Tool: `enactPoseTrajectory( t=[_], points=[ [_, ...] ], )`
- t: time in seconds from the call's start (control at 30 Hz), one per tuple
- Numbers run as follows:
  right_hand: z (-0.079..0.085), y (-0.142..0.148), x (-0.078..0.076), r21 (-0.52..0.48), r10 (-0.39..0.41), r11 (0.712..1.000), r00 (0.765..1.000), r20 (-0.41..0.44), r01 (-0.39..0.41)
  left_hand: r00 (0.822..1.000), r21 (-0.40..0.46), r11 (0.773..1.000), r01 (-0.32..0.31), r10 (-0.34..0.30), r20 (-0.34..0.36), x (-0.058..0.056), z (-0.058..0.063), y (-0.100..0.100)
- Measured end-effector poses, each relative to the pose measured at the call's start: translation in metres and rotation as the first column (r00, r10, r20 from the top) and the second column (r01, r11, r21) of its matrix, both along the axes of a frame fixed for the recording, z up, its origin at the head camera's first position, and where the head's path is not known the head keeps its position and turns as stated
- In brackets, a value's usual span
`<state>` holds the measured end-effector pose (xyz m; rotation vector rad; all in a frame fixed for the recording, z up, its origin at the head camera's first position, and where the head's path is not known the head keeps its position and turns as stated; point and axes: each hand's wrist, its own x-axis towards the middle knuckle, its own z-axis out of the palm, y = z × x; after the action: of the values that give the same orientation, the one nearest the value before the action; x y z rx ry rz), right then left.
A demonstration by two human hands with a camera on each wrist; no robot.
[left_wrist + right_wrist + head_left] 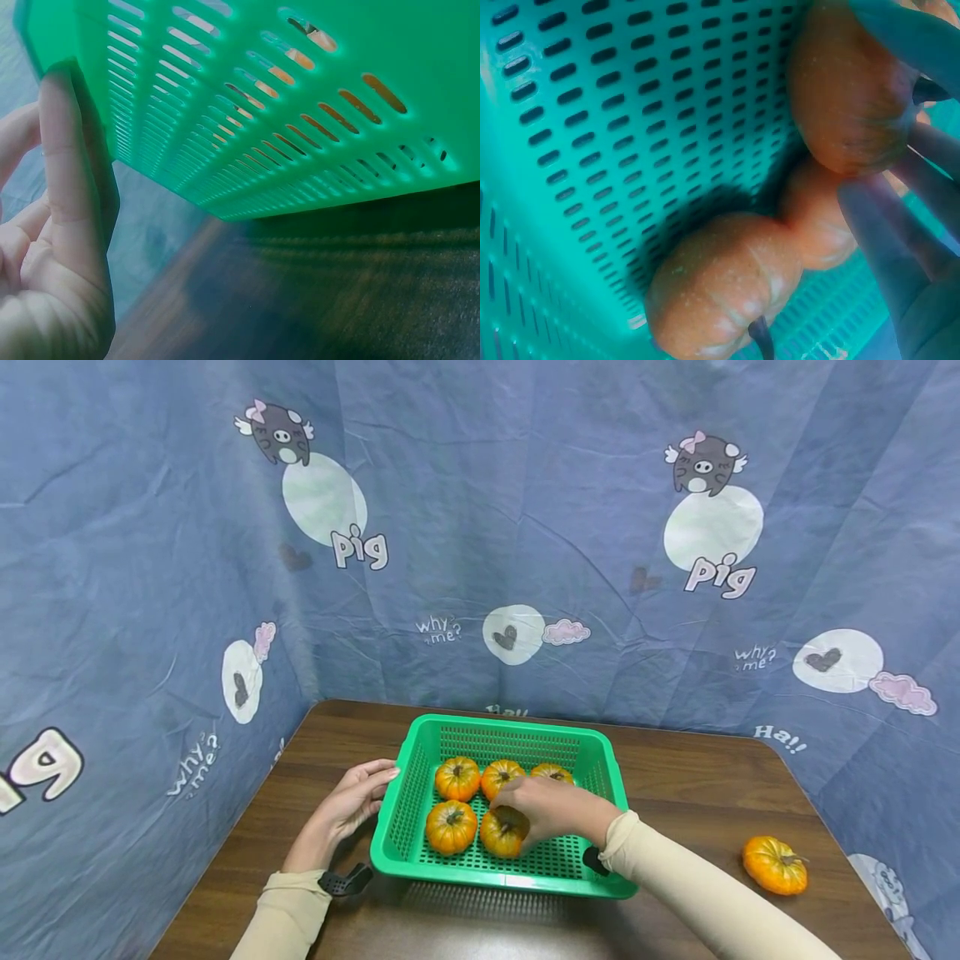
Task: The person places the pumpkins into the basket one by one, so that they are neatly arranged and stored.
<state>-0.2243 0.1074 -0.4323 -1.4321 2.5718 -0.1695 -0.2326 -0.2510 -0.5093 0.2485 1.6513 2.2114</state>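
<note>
A green perforated plastic basket stands on the table with several small orange pumpkins in it. My left hand holds the basket's left rim, thumb at the top edge; in the left wrist view a finger reaches up under that rim. My right hand reaches over the basket's right side and grips a pumpkin in the front row, fingers and thumb on either side of it. The right wrist view shows this pumpkin beside the fingers, above another pumpkin on the basket floor.
To the left of the gripped pumpkin sits another front-row pumpkin. Behind them is a back row, including one pumpkin at the left. A single pumpkin lies on the brown wooden table at the right. Blue patterned cloth hangs around the table.
</note>
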Motion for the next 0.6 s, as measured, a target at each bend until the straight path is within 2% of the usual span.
enactPoseTrajectory(
  t=[0.4, 0.6],
  points=[
    [-0.0002, 0.0004, 0.0005, -0.001, 0.000, 1.000, 1.000, -0.008, 0.000, 1.000, 0.001, 1.000, -0.007, 0.007, 0.007, -0.0008, -0.0014, -0.0001],
    [0.0067, 0.0057, 0.0000, 0.012, -0.061, 0.998, 0.998, 0.026, 0.061, 1.000, 0.010, 1.000, -0.002, 0.001, 0.004, -0.0007, -0.0020, -0.0009]
  ],
)
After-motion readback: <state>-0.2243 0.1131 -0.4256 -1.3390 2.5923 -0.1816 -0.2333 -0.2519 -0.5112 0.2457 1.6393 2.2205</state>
